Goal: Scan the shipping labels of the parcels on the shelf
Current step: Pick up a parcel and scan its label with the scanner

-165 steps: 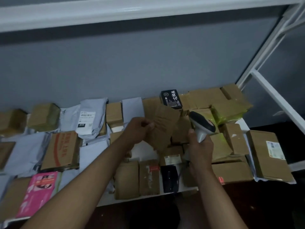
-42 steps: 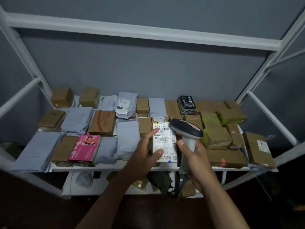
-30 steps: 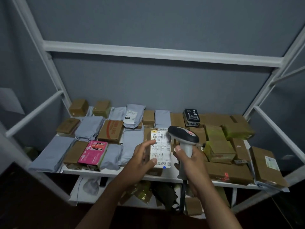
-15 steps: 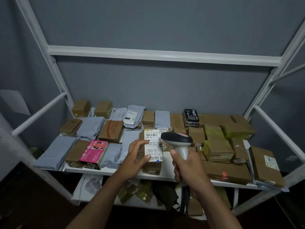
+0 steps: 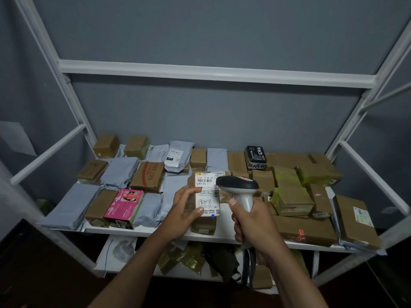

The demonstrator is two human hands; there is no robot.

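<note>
A white metal shelf carries several brown cardboard parcels and grey mailer bags. My left hand holds a small brown parcel over the shelf's front edge, thumb and fingers round its left side. Its white shipping label faces me. My right hand grips the handle of a grey barcode scanner. The scanner's dark head sits just right of the label's top, pointing left toward it.
A pink box lies front left, a black box at the back, and a large brown parcel with a label at the far right edge. White frame bars cross above. Bags and packets sit on the lower shelf.
Earlier my left hand held a plain brown flap up by the scanner; now it holds a labelled parcel. Over the last second the parcel and scanner shifted slightly left and lower.
</note>
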